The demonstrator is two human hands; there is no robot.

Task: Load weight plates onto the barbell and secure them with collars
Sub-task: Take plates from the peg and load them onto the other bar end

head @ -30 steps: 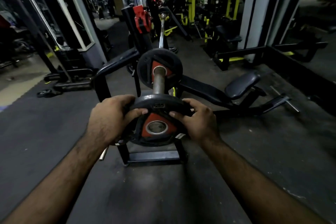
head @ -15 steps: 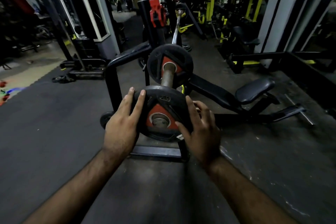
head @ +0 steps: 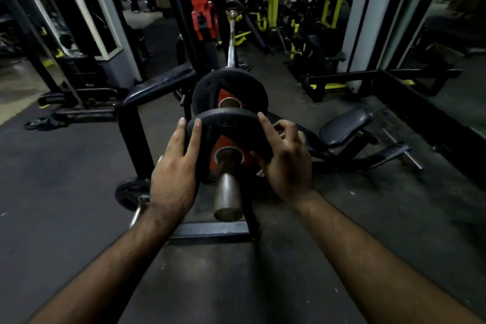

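Pressing with straight fingers, your left hand (head: 172, 179) and right hand (head: 285, 163) hold the second plate (head: 223, 129) on the sleeve (head: 227, 192) — first plate (head: 228, 87) beyond, collars pending.

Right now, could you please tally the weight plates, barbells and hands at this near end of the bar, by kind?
Weight plates on the sleeve: 2, the near plate and the far plate
Barbell: 1
Hands: 2, left hand and right hand, both pressing the near plate
Collars: 0 visible
Total: 5
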